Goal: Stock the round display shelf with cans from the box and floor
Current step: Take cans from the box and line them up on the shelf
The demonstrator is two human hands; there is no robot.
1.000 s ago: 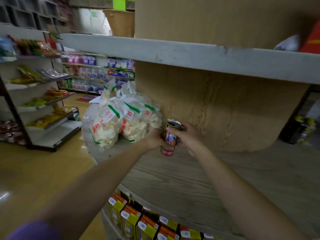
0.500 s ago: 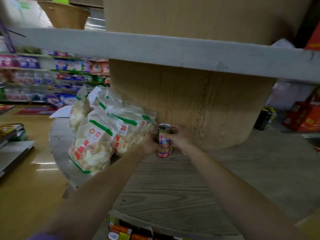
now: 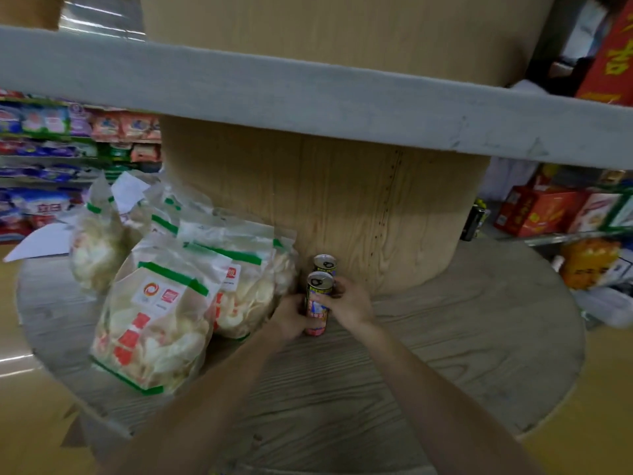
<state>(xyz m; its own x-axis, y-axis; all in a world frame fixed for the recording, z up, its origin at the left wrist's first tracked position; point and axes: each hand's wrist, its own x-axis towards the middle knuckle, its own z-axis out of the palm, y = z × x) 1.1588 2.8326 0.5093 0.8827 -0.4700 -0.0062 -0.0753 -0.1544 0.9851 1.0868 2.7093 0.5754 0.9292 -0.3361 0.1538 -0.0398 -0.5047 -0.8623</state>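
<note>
Leftmost, store shelves (image 3: 61,138) of coloured packets ran along the aisle, their print too blurred for me to read. Nearer, clear bags of pale crackers (image 3: 154,323) with green seals and red-and-white labels leaned on the round display shelf (image 3: 462,354), a grey wood-grain disc around a tan wood-grain central column (image 3: 342,207); the label writing stayed illegible. My left hand (image 3: 291,318) curled round the left side of the front can (image 3: 317,305), which stood upright on the shelf, long axis vertical, pull-tab top facing up, beside the bags. Its red, yellow and white label carried print I could not make out. A second can (image 3: 325,263) stood upright directly behind it, against the column. My right hand (image 3: 349,305) gripped the front can from the right, fingers wrapped round it. Above ran the grey edge of the upper tier (image 3: 342,94). Rightmost sat red boxes (image 3: 537,210) with yellow characters.
</note>
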